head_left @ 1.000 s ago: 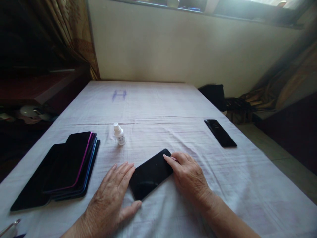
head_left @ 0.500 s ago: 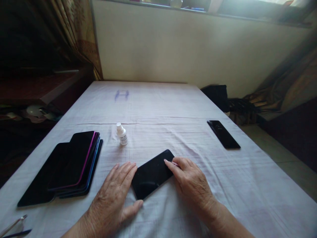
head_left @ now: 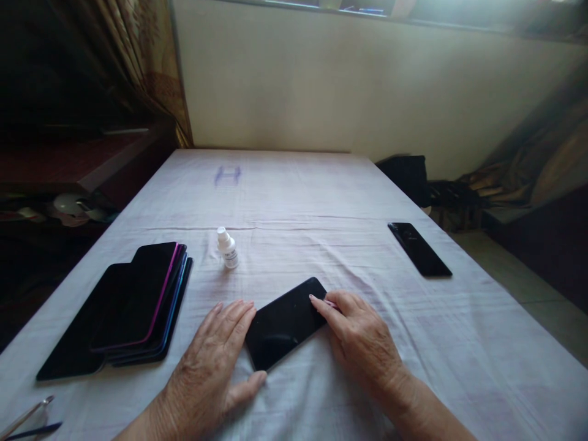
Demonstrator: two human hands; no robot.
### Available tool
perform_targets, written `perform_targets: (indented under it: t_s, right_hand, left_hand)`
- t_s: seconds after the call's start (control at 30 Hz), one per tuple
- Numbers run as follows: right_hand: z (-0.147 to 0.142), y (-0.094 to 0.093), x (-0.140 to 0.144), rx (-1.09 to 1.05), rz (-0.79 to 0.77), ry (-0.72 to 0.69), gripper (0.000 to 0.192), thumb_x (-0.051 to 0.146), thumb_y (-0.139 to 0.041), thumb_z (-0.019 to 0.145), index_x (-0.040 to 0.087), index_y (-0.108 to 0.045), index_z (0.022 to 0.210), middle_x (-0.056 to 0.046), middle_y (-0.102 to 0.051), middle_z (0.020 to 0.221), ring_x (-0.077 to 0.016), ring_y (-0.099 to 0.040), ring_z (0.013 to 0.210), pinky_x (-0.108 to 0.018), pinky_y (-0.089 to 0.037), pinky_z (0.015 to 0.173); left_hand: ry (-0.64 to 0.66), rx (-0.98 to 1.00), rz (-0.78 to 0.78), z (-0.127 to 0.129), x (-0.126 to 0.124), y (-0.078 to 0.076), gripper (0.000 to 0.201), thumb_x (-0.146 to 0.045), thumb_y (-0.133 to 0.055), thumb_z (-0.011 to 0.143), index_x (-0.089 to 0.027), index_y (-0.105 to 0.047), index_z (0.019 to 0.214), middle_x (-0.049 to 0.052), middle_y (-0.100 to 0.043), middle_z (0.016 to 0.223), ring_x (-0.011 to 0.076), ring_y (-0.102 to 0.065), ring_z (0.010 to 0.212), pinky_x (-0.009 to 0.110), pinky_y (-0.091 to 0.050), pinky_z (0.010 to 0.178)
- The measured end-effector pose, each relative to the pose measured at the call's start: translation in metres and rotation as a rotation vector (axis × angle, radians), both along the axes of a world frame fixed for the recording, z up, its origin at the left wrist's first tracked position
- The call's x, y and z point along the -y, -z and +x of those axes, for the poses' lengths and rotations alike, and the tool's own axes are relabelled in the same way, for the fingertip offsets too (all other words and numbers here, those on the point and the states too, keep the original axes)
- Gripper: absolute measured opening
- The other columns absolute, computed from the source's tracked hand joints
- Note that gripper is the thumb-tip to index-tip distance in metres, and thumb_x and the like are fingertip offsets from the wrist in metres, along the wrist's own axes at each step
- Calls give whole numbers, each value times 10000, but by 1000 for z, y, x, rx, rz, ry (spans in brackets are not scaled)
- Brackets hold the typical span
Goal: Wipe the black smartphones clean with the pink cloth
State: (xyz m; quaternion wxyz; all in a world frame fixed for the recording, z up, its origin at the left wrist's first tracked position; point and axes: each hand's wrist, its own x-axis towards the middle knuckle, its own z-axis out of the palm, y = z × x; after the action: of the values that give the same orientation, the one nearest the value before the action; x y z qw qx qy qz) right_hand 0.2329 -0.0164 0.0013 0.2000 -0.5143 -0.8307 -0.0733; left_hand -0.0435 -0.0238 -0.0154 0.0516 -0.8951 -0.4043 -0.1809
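Note:
A smartphone (head_left: 287, 324) with a dark screen lies slanted on the cloth-covered table, between my two hands. My left hand (head_left: 215, 355) rests flat at its left end, fingers stretched out and thumb spread along the near corner. At the phone's right end, my right hand (head_left: 361, 334) is closed with its index fingertip on the screen. A small pinkish thing (head_left: 331, 304) shows between the right fingers; most of it is hidden. Beyond the phone stands a small white bottle (head_left: 228, 250) with a white cap, upright.
Several stacked phones and a tablet-like dark slab (head_left: 87, 324) lie on the left. Another dark phone (head_left: 420, 250) lies near the table's right edge. Thin tools (head_left: 32, 416) sit at the lower left corner. A wall (head_left: 285, 86) stands behind the table (head_left: 294, 184).
My view has shifted slightly, moving the scene a little in the picture. My right index fingertip stays on the screen near the phone's right end; my left hand keeps its place.

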Motion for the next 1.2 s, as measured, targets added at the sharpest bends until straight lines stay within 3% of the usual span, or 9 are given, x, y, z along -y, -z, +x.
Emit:
perform_targets:
  t_s: [0.23,0.43,0.7,0.97,1.2]
  right_hand:
    - [8,0,-4,20,12,41,382,30,-470,872,150,-697,1154,-103,-672,951,-213,-613,818,-327,-524,724]
    - [-2,-3,3,11,-32,-24,394,43,-499,871,184,-681,1190,-94,-679,988,-193,-616,833,-302,-525,742]
    - [9,-1,-3,5,15,22,376,26,-478,867,143,-706,1142,-101,-671,946,-217,-621,817,-329,-525,723]
    - [0,-4,1,-9,-6,-31,386,23,-489,863,155,-706,1155,-101,-679,964,-204,-624,819,-307,-529,720]
    - [10,-6,-3,16,-16,47,380,31,-511,837,156,-716,1132,-102,-679,941,-214,-621,808,-321,-535,722]
  left_hand:
    - [-17,9,-26,-1,1,2,711,-398,-612,824,-144,-390,1451,130,-566,1417,290,-523,1302,433,-363,1144]
    - [-14,4,-29,-1,0,2,715,-392,-618,819,-147,-390,1450,130,-562,1420,288,-526,1301,432,-359,1146]
    - [-3,-15,-9,-1,-1,-1,703,-387,-621,809,-120,-412,1425,141,-576,1402,282,-532,1296,420,-351,1146]
    - [-10,-9,-18,-1,0,0,708,-384,-619,810,-131,-401,1434,136,-568,1410,288,-530,1297,429,-354,1145]
    - [13,3,-13,-1,-2,-2,696,-394,-613,825,-102,-418,1426,155,-574,1393,301,-529,1292,432,-354,1143]
